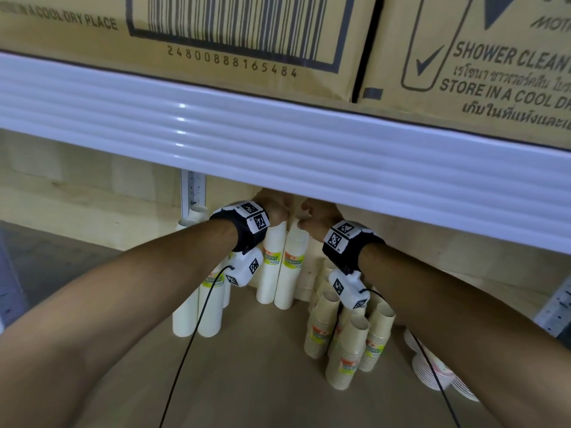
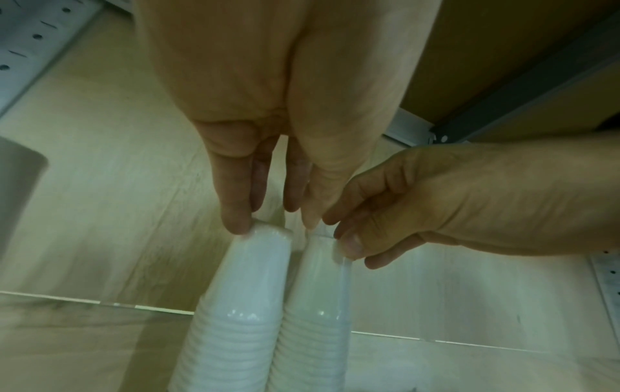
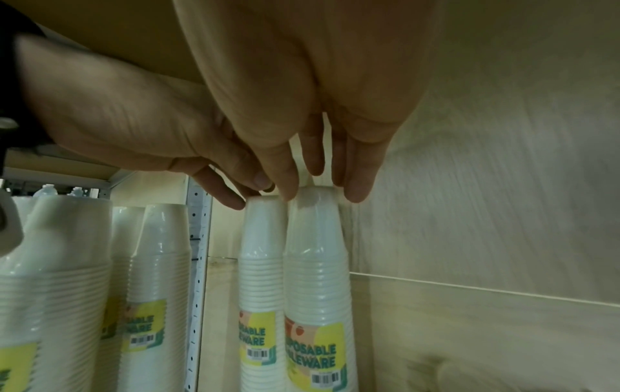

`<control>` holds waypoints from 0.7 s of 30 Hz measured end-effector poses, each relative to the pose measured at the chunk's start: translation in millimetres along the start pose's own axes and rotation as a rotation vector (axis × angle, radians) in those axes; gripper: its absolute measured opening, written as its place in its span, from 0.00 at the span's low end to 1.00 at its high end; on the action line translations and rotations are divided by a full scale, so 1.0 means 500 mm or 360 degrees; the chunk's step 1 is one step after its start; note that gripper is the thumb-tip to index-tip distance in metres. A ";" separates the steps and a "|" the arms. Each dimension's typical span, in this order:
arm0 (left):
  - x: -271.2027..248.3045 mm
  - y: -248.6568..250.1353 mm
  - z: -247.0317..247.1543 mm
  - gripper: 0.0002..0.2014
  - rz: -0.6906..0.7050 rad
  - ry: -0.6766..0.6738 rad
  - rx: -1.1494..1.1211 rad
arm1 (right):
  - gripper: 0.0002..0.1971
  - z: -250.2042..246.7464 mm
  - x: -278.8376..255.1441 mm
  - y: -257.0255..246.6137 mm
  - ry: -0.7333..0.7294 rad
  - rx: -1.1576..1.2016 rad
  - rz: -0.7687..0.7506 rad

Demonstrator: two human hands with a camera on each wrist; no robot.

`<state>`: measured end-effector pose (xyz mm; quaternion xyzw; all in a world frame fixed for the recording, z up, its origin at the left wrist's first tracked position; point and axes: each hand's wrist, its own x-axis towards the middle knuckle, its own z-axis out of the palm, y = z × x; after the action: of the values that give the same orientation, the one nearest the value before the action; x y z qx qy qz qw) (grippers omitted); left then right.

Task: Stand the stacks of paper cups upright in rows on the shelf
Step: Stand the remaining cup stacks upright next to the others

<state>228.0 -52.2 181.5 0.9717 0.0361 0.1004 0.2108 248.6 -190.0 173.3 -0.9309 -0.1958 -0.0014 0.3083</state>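
left hand (image 1: 273,210): fingers straight, pointing down | right hand (image 1: 318,216): grip pinching cup stack (image 1: 292,267) top

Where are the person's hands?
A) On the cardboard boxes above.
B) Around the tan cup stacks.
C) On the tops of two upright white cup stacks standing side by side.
C: the left hand touches the top of the left white stack, and the right hand pinches the top of the right white stack beside it.
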 end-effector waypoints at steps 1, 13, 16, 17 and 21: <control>0.000 -0.001 -0.005 0.02 -0.0003 -0.0011 -0.0005 | 0.19 -0.001 0.000 -0.003 0.0039 -0.0009 -0.0025; -0.115 -0.014 -0.141 0.23 -0.0014 0.0115 0.0075 | 0.15 0.009 -0.029 -0.109 0.0078 -0.0031 -0.0238; -0.120 -0.036 -0.183 0.13 -0.0122 -0.0029 0.0116 | 0.15 0.031 -0.025 -0.147 0.0118 -0.0094 -0.0371; -0.125 -0.047 -0.193 0.09 -0.0152 -0.0023 0.0147 | 0.16 0.038 -0.026 -0.161 0.0106 -0.0107 -0.0393; -0.143 -0.096 -0.219 0.18 -0.0252 -0.0013 0.0370 | 0.17 0.063 -0.035 -0.208 0.0059 -0.0151 -0.0490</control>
<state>133.9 27.2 246.2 0.9841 0.1231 0.0745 0.1043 190.6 -102.2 205.0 -0.9033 -0.3301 -0.0752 0.2636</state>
